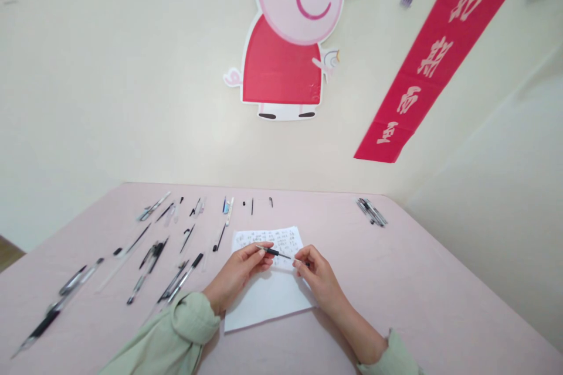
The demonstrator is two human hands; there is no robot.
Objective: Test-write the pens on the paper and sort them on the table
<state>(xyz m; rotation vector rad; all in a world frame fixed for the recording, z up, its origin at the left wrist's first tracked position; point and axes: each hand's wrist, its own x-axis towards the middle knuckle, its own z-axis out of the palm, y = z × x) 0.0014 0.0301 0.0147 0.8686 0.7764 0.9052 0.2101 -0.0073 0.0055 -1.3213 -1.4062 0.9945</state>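
My left hand [240, 273] pinches the near end of a thin black pen [275, 253] that lies level above a white sheet of paper [269, 293] with scribbles at its far end. My right hand [317, 276] is closed in a pinch at the pen's other end, where a small clear part sits between the fingertips; I cannot make out what it is. Both hands rest over the sheet on the pink table [417, 293]. Pale green sleeves cover both forearms.
Several pens and pen parts [152, 261] lie scattered over the table's left half, with more along the far edge [226, 206]. A small bundle of pens [372, 211] lies at the far right. A cartoon pig cut-out [290, 35] and a red banner [433, 58] hang on the wall.
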